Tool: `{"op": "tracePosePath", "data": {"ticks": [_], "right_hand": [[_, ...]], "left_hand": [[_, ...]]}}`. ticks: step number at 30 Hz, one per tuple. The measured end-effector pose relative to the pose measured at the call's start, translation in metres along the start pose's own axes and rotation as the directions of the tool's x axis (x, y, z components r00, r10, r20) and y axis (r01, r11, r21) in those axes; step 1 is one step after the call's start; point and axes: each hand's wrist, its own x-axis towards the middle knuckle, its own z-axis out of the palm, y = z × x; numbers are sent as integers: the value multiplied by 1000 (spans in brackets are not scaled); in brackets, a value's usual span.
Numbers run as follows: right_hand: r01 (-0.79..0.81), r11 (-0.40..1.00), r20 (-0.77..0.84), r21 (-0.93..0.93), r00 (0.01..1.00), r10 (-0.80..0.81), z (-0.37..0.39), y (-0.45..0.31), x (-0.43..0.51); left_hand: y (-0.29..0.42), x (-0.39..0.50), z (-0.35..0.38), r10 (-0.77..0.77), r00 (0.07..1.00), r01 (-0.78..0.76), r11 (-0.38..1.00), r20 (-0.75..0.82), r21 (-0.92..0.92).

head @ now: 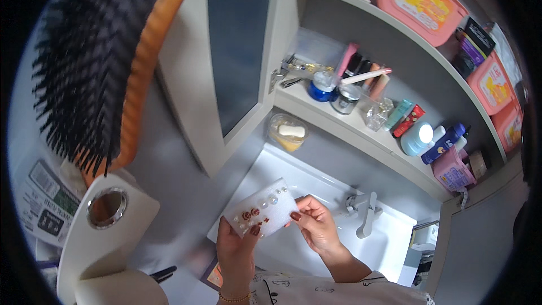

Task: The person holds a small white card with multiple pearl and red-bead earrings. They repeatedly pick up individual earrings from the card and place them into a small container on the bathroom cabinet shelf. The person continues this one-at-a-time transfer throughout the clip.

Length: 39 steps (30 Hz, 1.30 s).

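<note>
A white foam card of stud earrings (277,216) is held tilted above the white washbasin (381,258). Pearl-like studs, a pair of red round ones and small red crosses sit in rows on its face. My left hand (237,243) grips the card's lower left corner, thumb on the front. At the right edge, my right hand (315,224) pinches the card between thumb and fingers. Behind the right hand stands the basin's tap (366,216).
An open mirror-cabinet door (239,51) hangs at upper left. Cosmetics, including a blue jar (321,89), line the cabinet shelf (360,125). A soap dish (290,137) sits below it. A large hairbrush (139,67) looms close at left, above a holder with a ringed hole (80,237).
</note>
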Motion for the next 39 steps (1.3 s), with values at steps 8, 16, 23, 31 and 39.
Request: {"op": "tracePosePath", "data": {"ticks": [8,16,23,31,39], "right_hand": [[-44,998,56,-54,997,47,-12,2,5],[296,685,22,-666,926,-378,-10,-79,46],[481,-280,532,-831,539,-653,24,-194,163],[271,-759,589,-592,788,-178,26,-209,260],[237,-809,508,-539,857,-88,17,-204,273]], "left_hand": [[-7,10,1,-2,1000,2,1000,-16,0],[-14,19,-13,39,999,-37,998,-26,50],[-8,15,-6,-47,998,50,995,-35,83],[-5,19,-11,39,998,-37,999,58,-39],[-6,18,-25,49,998,-48,998,36,-35]]}}
